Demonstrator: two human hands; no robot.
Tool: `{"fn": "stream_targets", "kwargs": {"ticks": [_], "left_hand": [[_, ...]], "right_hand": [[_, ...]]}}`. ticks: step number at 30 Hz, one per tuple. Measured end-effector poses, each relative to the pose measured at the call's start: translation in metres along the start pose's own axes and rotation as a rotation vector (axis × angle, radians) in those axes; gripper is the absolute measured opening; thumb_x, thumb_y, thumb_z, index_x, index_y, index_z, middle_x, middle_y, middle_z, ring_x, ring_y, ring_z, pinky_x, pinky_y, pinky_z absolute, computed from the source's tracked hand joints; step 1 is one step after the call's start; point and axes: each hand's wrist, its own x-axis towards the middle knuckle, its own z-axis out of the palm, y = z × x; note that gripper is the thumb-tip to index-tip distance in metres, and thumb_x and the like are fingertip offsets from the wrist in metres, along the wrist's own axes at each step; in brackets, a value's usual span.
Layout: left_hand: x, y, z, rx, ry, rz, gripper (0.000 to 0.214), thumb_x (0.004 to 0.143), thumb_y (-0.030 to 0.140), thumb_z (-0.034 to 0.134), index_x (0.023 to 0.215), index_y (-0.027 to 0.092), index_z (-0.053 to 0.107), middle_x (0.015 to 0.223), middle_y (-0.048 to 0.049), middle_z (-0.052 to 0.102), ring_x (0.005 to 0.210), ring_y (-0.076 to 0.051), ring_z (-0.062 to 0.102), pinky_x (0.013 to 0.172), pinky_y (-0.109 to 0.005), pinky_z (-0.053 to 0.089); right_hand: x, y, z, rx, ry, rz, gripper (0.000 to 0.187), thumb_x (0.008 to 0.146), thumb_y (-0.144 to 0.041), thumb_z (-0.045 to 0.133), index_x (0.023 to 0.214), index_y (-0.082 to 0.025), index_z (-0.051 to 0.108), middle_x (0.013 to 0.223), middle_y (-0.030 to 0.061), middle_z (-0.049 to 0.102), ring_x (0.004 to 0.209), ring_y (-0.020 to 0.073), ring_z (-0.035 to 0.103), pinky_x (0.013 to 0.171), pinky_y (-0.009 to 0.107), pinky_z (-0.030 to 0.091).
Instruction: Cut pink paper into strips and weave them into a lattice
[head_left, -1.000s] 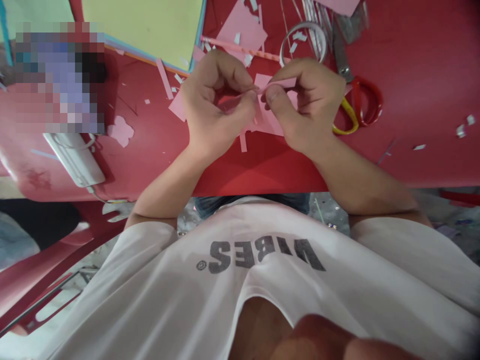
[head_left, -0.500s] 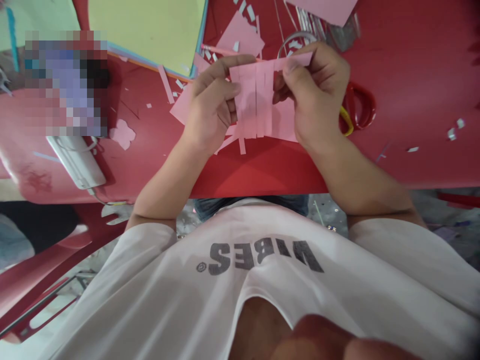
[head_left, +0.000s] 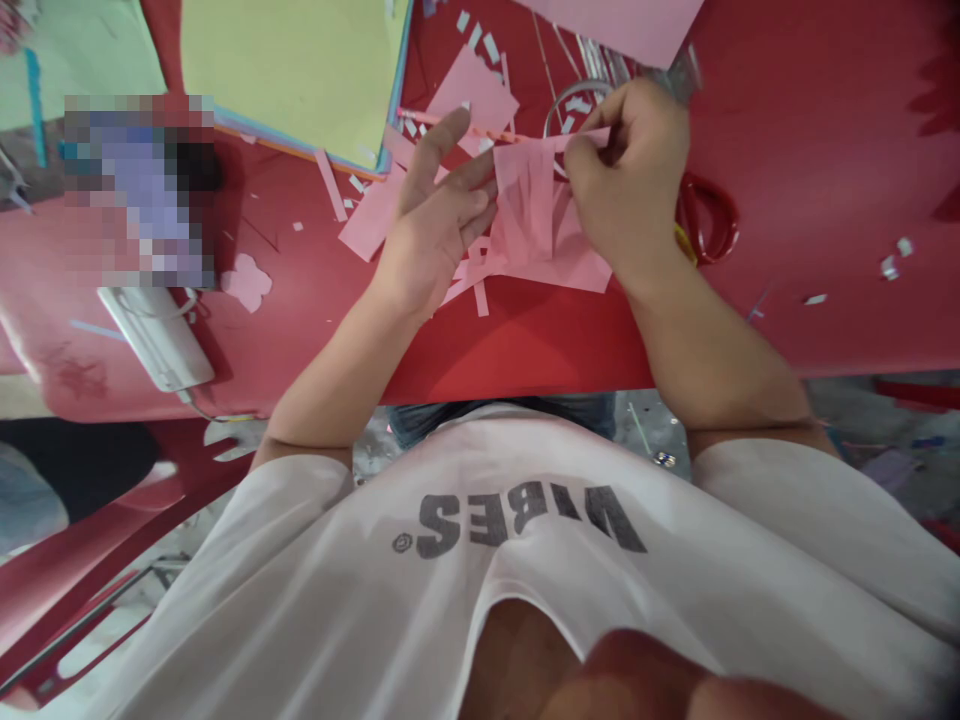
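Note:
A piece of pink paper cut into hanging strips point(head_left: 525, 205) is held over the table by its uncut top band. My right hand point(head_left: 637, 165) pinches that band at its right end between thumb and fingers. With fingers apart, my left hand point(head_left: 442, 215) is at the paper's left edge; its fingertips look close to or touching the strips. Underneath lie a pink paper sheet point(head_left: 589, 262) and several loose pink strips point(head_left: 481, 298). Beyond the fingers rests a pencil point(head_left: 420, 117), partly behind my left index finger.
Red-handled scissors point(head_left: 724, 220) lie right of my right wrist. A stack of coloured paper point(head_left: 292, 75) is at the back left. Left of it are a white power bank point(head_left: 161, 345) and a pink flower-shaped cutout point(head_left: 246, 283). Small white scraps point(head_left: 816, 299) dot the red table point(head_left: 517, 350).
My left hand has let go of the cut paper's left side, and its fingers have spread. The strips now hang bunched and slanted from my right hand's grip.

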Motion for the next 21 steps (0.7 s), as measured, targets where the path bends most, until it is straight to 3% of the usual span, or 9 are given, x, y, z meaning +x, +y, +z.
{"fn": "stream_targets", "kwargs": {"ticks": [4,5,6,8,11,13,15,19,21], "left_hand": [[0.012,-0.005,-0.019,0.205,-0.075,0.186,0.068,0.079,0.043,0.080,0.145,0.046,0.062,0.144,0.0027,0.065,0.142,-0.028,0.057,0.112,-0.051,0.048],[0.015,-0.007,-0.023,0.240,-0.088,0.220,0.072,0.083,0.050,0.079,0.151,0.038,0.057,0.147,0.0012,0.060,0.144,-0.032,0.055,0.109,-0.056,0.045],[0.019,-0.009,-0.026,0.264,-0.083,0.202,0.072,0.075,0.060,0.086,0.141,0.046,0.063,0.147,0.0040,0.063,0.137,-0.031,0.056,0.107,-0.053,0.050],[0.023,-0.011,-0.027,0.294,-0.002,0.226,0.071,0.067,0.074,0.088,0.130,0.047,0.068,0.142,0.0043,0.066,0.130,-0.032,0.055,0.103,-0.052,0.050],[0.020,-0.007,-0.022,0.416,0.083,0.265,0.056,0.072,0.078,0.083,0.112,0.041,0.071,0.118,0.0014,0.073,0.115,-0.028,0.057,0.096,-0.049,0.048],[0.015,-0.001,-0.019,0.552,0.076,0.246,0.041,0.078,0.071,0.081,0.102,0.038,0.072,0.100,-0.0002,0.073,0.103,-0.025,0.058,0.090,-0.047,0.045],[0.009,0.007,-0.019,0.690,0.073,0.216,0.027,0.084,0.060,0.077,0.098,0.037,0.073,0.094,-0.0016,0.071,0.094,-0.025,0.057,0.086,-0.046,0.041],[0.004,0.021,-0.020,0.990,-0.019,0.169,0.016,0.084,0.033,0.073,0.100,0.031,0.072,0.091,-0.0022,0.070,0.084,-0.022,0.056,0.084,-0.044,0.038],[0.002,0.025,-0.016,1.173,-0.104,0.165,0.022,0.077,0.025,0.075,0.098,0.028,0.070,0.088,-0.0018,0.067,0.079,-0.020,0.055,0.079,-0.042,0.039]], "right_hand": [[-0.001,0.016,-0.005,-0.166,0.127,-0.101,0.028,0.089,-0.027,0.083,0.087,-0.032,0.056,0.080,-0.0002,0.065,0.097,0.0243,0.053,0.085,0.038,0.047],[0.002,0.022,-0.009,-0.224,0.204,-0.129,0.027,0.089,-0.021,0.080,0.087,-0.032,0.056,0.083,0.0004,0.065,0.097,0.0245,0.053,0.087,0.038,0.047],[0.006,0.029,-0.013,-0.287,0.296,-0.158,0.027,0.089,-0.014,0.076,0.087,-0.032,0.056,0.086,0.0011,0.065,0.096,0.0245,0.052,0.089,0.038,0.047],[0.015,0.040,-0.022,-0.389,0.505,-0.251,0.034,0.081,0.001,0.066,0.089,-0.031,0.057,0.096,0.0048,0.064,0.094,0.0244,0.053,0.093,0.040,0.046],[0.019,0.042,-0.027,-0.439,0.617,-0.449,0.037,0.080,0.001,0.063,0.106,-0.025,0.065,0.116,0.0137,0.060,0.105,0.0279,0.057,0.096,0.043,0.049],[0.013,0.034,-0.023,-0.474,0.567,-0.535,0.019,0.095,-0.018,0.063,0.111,-0.027,0.068,0.115,0.0132,0.062,0.109,0.0301,0.058,0.093,0.045,0.050],[-0.001,0.022,-0.014,-0.497,0.393,-0.557,0.014,0.105,-0.031,0.055,0.110,-0.032,0.068,0.105,0.0079,0.068,0.102,0.0297,0.063,0.096,0.048,0.050],[-0.043,-0.020,0.015,-0.499,-0.006,-0.820,0.032,0.091,-0.026,0.062,0.120,-0.039,0.067,0.086,-0.0029,0.075,0.068,0.0238,0.064,0.066,0.045,0.044],[-0.072,-0.058,0.028,-0.426,-0.149,-0.736,0.031,0.088,-0.028,0.068,0.116,-0.043,0.070,0.084,-0.0059,0.076,0.070,0.0211,0.068,0.065,0.043,0.048]]}}
